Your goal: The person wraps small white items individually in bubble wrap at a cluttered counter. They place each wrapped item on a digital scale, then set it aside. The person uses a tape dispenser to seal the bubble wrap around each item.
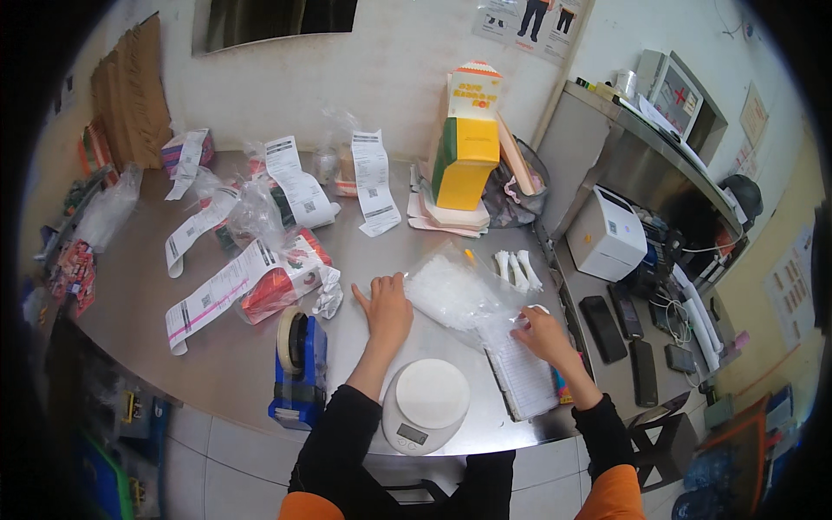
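Note:
A clear plastic bag with white, translucent contents lies on the steel table. My left hand rests at the bag's left edge, fingers apart and palm down. At its lower right end, my right hand pinches the clear plastic. Under that end is a notebook with lined pages; the plastic covers its upper part. A white round kitchen scale sits between my forearms near the front edge. Left of it stands a blue tape dispenser with a roll of tape.
Bagged parcels with long paper receipts cover the back left. A yellow carton stands at the back. White bundled items lie right of the bag. On the right counter are a white printer and several dark phone-like devices.

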`<state>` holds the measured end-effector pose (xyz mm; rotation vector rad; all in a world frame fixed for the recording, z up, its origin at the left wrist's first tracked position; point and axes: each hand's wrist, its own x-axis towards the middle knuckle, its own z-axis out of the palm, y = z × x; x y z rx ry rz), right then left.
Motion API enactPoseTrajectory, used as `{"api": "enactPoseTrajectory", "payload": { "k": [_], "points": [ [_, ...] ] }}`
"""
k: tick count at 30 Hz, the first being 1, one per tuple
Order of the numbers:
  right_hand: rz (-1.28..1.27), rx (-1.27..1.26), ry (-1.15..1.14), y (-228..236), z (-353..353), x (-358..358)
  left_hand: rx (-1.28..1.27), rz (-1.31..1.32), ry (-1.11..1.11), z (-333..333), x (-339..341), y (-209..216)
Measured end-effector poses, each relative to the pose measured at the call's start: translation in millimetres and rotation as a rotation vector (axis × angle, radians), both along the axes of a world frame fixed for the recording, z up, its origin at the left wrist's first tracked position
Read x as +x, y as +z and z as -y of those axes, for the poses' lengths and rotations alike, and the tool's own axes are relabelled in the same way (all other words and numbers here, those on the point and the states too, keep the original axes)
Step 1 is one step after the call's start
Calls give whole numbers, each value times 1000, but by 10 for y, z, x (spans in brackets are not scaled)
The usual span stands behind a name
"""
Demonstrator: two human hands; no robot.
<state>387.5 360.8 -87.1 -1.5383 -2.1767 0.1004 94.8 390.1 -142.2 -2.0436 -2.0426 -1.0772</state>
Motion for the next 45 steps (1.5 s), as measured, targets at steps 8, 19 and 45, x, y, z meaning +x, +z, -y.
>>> {"api": "enactPoseTrajectory", "payload": {
  "k": [8, 19, 45],
  "points": [
    [-48, -19, -31, -188, -241, -139, 40, -169, 109, -101, 11, -151],
    [-137, -163, 54, 321, -41, 357, -65, -183, 88, -111, 8, -147],
    [60, -10, -18, -494, -1191, -673, -45, 35, -11, -15, -26, -13]
  ]
}}
